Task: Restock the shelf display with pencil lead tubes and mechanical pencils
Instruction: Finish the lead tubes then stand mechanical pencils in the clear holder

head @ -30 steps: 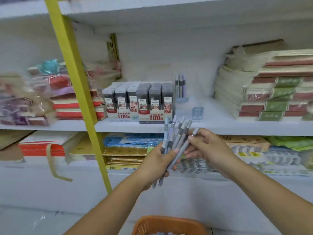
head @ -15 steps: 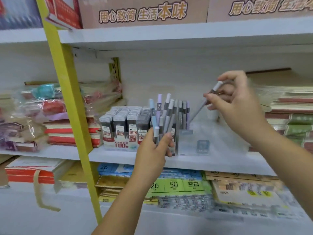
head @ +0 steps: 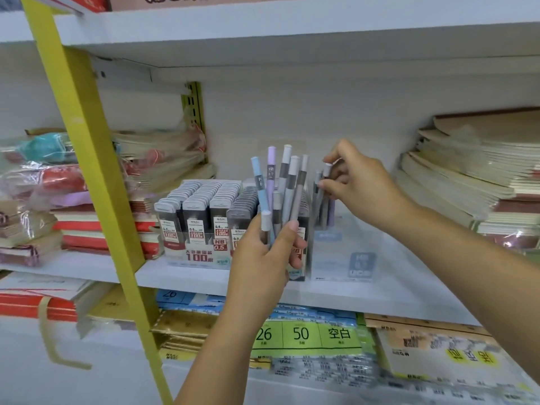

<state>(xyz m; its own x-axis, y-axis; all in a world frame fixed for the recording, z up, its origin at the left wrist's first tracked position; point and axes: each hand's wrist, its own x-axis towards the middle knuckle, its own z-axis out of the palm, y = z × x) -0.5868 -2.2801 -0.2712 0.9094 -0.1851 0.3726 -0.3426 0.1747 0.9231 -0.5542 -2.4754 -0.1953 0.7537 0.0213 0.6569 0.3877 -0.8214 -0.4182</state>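
While pinched near its cap between thumb and fingertips of the right hand [head: 359, 185], one mechanical pencil [head: 323, 182] held tip-down at the rear of the clear pencil stand [head: 350, 252], close beside a few pencils [head: 328, 213] already standing there. Judged as only a small part of the pencil step done, since most of the stand looks unfilled. Just front-left of the stand, a bundle of pencils [head: 287, 185] waiting upright, gripped by the left hand [head: 263, 258] with fingers curled firmly round the lower barrels. Directly left of the stand, rows of pencil lead tubes [head: 204, 206] packed full, so probably finished there. Well right of the stand, stacks of notebooks [head: 467, 176]; well left of it, a yellow upright [head: 96, 171].
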